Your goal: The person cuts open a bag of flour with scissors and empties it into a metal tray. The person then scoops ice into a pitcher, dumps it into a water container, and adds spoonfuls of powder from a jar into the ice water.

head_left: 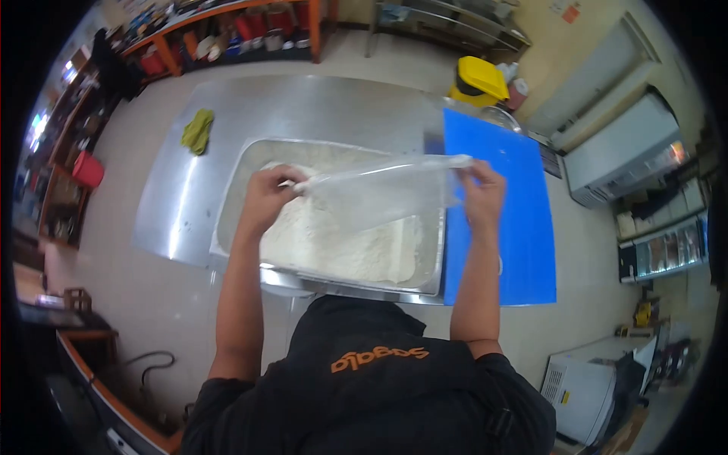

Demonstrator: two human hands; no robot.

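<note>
A clear plastic bag [379, 193] is stretched between my two hands above a rectangular metal tray [442, 258]. White flour-like powder [326, 243] covers much of the tray's bottom. My left hand [267, 196] pinches the bag's left end over the tray's left part. At the other end, my right hand [483, 196] grips the bag's upper right corner, above the edge of a blue board [523, 227]. Through the bag, the powder and the tray's far side show only hazily.
The tray and blue board lie on a steel table [318, 98]. A crumpled green cloth [198, 132] rests at its far left. Beyond the far right corner stands a yellow-lidded bin [482, 78]. Shelves and a white chest-like appliance [622, 148] stand farther off.
</note>
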